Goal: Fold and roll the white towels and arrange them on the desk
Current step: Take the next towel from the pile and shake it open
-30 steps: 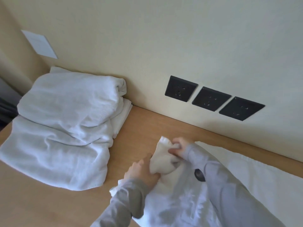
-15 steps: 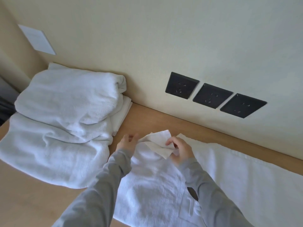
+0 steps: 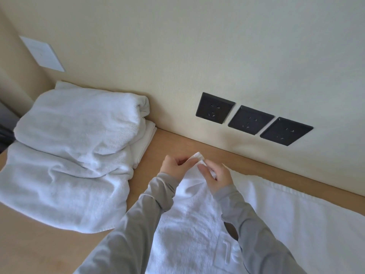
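**Head view: both hands pinch one corner of a soft white towel near the wall.**

Your left hand [image 3: 174, 165] and right hand [image 3: 216, 177] meet fingertip to fingertip. Each has its fingers curled onto the raised corner of the wide white terry towel [image 3: 197, 224], which lies spread on the light wooden tabletop [image 3: 39, 246] under your forearms and runs off to the right. Expect it to be light, limp and thick. It will sag and crease wherever it is unsupported, and the pile should grip rather than slide. Take it by the corners and hemmed edges, and keep the fold line taut so the layers lie square. The loose heap of white towels [image 3: 69, 155] sits apart at the left against the wall, and it looks bulkier to lift.
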`<control>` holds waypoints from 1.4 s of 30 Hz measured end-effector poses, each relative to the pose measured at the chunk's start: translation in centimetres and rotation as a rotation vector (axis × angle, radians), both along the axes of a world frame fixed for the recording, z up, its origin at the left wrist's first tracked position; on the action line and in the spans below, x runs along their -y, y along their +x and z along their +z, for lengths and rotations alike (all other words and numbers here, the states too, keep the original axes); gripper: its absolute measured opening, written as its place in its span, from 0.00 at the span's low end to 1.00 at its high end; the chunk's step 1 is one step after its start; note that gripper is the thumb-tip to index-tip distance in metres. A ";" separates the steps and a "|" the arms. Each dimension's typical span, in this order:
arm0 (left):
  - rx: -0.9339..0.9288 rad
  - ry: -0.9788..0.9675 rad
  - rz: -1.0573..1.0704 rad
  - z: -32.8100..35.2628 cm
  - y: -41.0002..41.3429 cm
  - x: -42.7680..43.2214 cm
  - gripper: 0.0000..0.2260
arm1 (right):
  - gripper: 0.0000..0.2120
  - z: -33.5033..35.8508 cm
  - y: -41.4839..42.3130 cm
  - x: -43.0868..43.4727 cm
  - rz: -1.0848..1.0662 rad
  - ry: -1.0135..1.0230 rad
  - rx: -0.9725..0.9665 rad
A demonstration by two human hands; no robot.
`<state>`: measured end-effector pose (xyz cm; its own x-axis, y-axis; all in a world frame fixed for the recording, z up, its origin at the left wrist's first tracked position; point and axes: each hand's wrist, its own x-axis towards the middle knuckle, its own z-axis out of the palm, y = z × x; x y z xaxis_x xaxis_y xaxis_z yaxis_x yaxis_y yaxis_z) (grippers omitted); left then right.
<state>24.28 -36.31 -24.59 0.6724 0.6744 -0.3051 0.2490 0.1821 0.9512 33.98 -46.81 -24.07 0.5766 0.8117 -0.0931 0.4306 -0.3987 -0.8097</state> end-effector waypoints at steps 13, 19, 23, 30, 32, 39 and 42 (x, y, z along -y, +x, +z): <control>0.227 -0.133 0.019 0.8 -1.2 1.0 0.08 | 0.10 1.4 -0.9 -0.5 -0.045 0.265 0.317; 0.130 -0.121 0.394 1.2 -1.2 -0.5 0.06 | 0.15 3.0 -1.5 -0.4 0.030 0.339 0.426; 0.238 -0.103 0.212 1.8 -1.5 -0.4 0.07 | 0.16 4.6 -1.2 -0.3 0.149 0.395 0.378; 0.376 -0.270 0.029 1.6 -2.2 0.8 0.10 | 0.10 4.1 -0.5 -1.9 0.096 0.220 0.337; 0.395 -0.282 -0.010 1.5 -2.2 0.7 0.11 | 0.10 3.8 -0.4 -2.0 0.093 0.263 0.354; 0.322 -0.294 -0.094 0.6 -2.6 0.6 0.17 | 0.13 2.3 -0.2 -1.0 -0.042 0.292 0.364; 0.263 -0.325 -0.178 0.2 -2.9 0.3 0.09 | 0.12 1.6 -0.2 0.1 0.033 0.205 0.210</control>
<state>21.34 -36.57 -24.36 0.8522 0.4385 -0.2855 0.0614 0.4580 0.8868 33.74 -46.90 -22.51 0.5390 0.8199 0.1930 0.6072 -0.2194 -0.7637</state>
